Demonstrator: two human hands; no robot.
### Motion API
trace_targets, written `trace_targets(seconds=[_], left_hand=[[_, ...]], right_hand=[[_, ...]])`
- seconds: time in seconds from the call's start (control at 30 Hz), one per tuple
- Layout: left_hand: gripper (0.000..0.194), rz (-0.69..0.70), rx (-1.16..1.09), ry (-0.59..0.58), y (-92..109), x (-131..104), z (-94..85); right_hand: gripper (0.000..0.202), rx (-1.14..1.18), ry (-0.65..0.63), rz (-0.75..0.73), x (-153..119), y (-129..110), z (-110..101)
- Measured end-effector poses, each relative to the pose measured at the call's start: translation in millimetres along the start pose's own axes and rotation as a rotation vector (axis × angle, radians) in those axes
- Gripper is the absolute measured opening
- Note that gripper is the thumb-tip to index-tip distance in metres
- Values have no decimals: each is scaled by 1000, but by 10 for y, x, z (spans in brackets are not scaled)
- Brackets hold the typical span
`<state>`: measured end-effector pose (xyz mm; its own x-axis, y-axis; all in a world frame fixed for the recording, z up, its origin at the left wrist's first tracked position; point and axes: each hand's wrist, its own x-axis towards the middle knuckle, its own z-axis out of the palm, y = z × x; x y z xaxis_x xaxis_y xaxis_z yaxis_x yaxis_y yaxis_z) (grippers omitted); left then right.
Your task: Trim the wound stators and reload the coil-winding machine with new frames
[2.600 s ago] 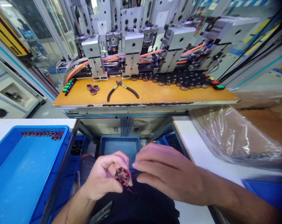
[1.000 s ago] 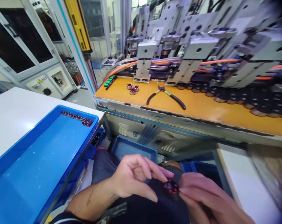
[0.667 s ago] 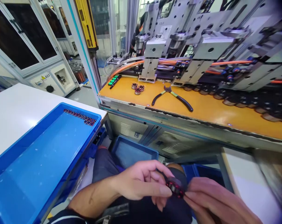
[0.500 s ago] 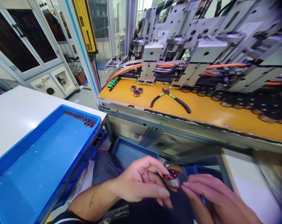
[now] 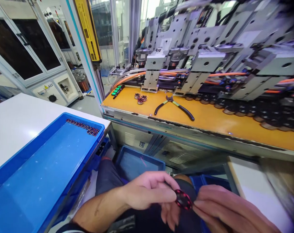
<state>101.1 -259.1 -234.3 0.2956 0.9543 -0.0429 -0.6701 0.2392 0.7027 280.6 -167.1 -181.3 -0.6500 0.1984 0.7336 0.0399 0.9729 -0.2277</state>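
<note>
Between the thumb and fingers of my left hand (image 5: 152, 192) is a small round motor stator (image 5: 183, 199), its black face ringed with red windings turned up toward me. My right hand (image 5: 224, 207) is closed in a pinch at the stator's right rim. Whether those fingertips grip the rim or a fine wire is too small to tell. Both hands are low, above my lap. On the orange bench top ahead lie several similar round parts (image 5: 140, 101) with silver sides, near cutting pliers (image 5: 172, 103) whose black-and-yellow handles are spread.
A blue tray (image 5: 43, 142) on the white table at left holds rows of small round parts (image 5: 85, 126) at its far end. Below the bench sits another blue tray (image 5: 137, 161). Metal machine fixtures (image 5: 152, 71) and dark round parts (image 5: 236, 108) line the bench. A green-and-black strip (image 5: 118, 91) lies at its left end.
The stator has been tilted, so its face shows now where its silver side showed before. My right fingertips have moved slightly down and right with it. The whole view has shifted a little.
</note>
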Motion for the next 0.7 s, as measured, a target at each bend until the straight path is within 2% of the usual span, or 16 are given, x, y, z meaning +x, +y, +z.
trace_targets(seconds=[0.1,0.17,0.27,0.37,0.43,0.47,0.6,0.63,0.7], left_hand=[[32,146,12,-18,60,-44,65],[26,238,38,62,122,-89,138],[24,366,86,156,219,-137,213],[27,434,50,141,277,-111,223],[32,386,17,159,277,-61,213],[35,314,20,158,266,-34,207],[47,-39,20,-38,188,27,170],[46,-73,11,-70,174,26,160],[38,-49,23,-49,162,10,145]], right_hand=[[8,-12,4,34,73,-63,-10],[9,8,16,102,156,-128,2],[10,82,36,224,257,-181,22],[11,217,18,258,285,-167,25],[11,278,19,218,276,-142,23],[13,292,21,194,269,-129,21],[19,270,10,142,251,-98,2],[19,257,5,134,249,-96,-7],[18,229,4,129,244,-100,-26]])
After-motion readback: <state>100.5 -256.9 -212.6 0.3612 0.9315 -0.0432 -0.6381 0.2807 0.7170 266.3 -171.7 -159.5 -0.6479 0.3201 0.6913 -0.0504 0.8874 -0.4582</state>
